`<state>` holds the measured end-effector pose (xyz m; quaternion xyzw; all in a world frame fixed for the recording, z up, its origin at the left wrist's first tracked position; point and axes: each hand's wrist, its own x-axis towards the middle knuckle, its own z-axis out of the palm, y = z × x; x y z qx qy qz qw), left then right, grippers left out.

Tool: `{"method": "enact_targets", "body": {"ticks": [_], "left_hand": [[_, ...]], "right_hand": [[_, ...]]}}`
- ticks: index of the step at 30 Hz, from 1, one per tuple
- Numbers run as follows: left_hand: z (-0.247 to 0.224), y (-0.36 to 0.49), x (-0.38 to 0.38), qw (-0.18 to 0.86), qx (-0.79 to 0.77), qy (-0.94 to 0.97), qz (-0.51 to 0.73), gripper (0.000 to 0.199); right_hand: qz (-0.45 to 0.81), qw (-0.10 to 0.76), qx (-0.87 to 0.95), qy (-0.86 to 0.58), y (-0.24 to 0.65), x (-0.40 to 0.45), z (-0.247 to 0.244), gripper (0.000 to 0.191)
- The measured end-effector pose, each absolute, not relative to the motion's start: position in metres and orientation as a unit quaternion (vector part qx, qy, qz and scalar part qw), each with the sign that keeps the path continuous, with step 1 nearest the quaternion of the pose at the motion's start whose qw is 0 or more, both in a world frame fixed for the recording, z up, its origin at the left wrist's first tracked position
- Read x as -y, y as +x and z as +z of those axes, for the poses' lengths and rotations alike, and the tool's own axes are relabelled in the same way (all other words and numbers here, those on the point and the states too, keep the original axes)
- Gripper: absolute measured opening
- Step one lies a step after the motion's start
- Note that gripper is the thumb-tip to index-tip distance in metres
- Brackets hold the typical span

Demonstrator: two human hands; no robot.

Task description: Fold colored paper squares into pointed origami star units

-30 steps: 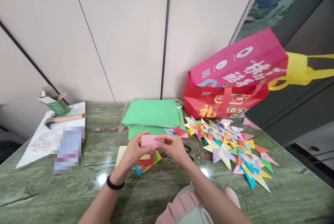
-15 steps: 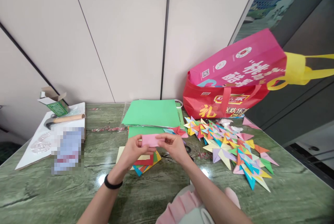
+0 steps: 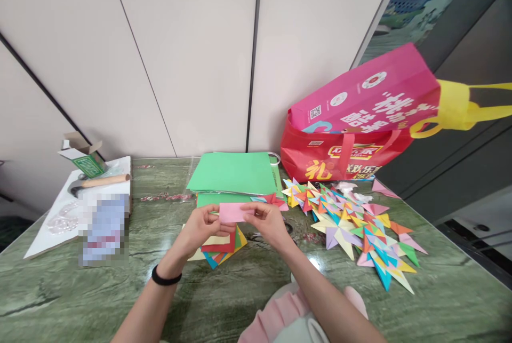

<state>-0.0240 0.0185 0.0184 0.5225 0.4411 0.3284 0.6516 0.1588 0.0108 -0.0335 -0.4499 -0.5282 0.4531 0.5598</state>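
A small pink rectangle of paper (image 3: 232, 213) is held up above the table. My right hand (image 3: 269, 224) pinches its right part, with the thumb and fingers over the paper. At the left edge, my left hand (image 3: 202, 230) holds it with bent fingertips, which partly hide behind it. Underneath lies a fanned pile of coloured paper sheets (image 3: 230, 257), with red, yellow, blue and cream showing. Just behind the paper, a red folded paper piece (image 3: 274, 199) rests beside the green sheets (image 3: 236, 172).
Many folded paper stars (image 3: 356, 231) spread over the right side, before a red gift bag (image 3: 312, 153) and a pink bag (image 3: 372, 87). On the left, a hammer (image 3: 104, 181) and a small green box (image 3: 88, 164) lie on a white board (image 3: 46, 233). Pink ruffled fabric (image 3: 276, 313) shows at the front.
The pink paper has shifted slightly right and up. My left hand has slid outward to its left edge, with the wrist a little further left; my right hand has hardly moved.
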Motion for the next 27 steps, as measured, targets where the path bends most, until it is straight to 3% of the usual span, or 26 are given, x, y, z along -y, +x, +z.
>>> {"method": "enact_targets", "body": {"ticks": [8, 16, 27], "left_hand": [[0.016, -0.025, -0.019, 0.675, -0.408, 0.488, 0.374, 0.054], [0.000, -0.019, -0.022, 0.644, -0.447, 0.460, 0.416, 0.035], [0.000, -0.019, -0.022, 0.652, -0.447, 0.445, 0.421, 0.036]], "right_hand": [[0.492, 0.551, 0.523, -0.425, 0.155, -0.010, -0.034, 0.022], [0.513, 0.571, 0.499, -0.401, 0.153, -0.008, -0.030, 0.029], [0.512, 0.593, 0.457, -0.421, 0.153, -0.010, -0.030, 0.038]]}}
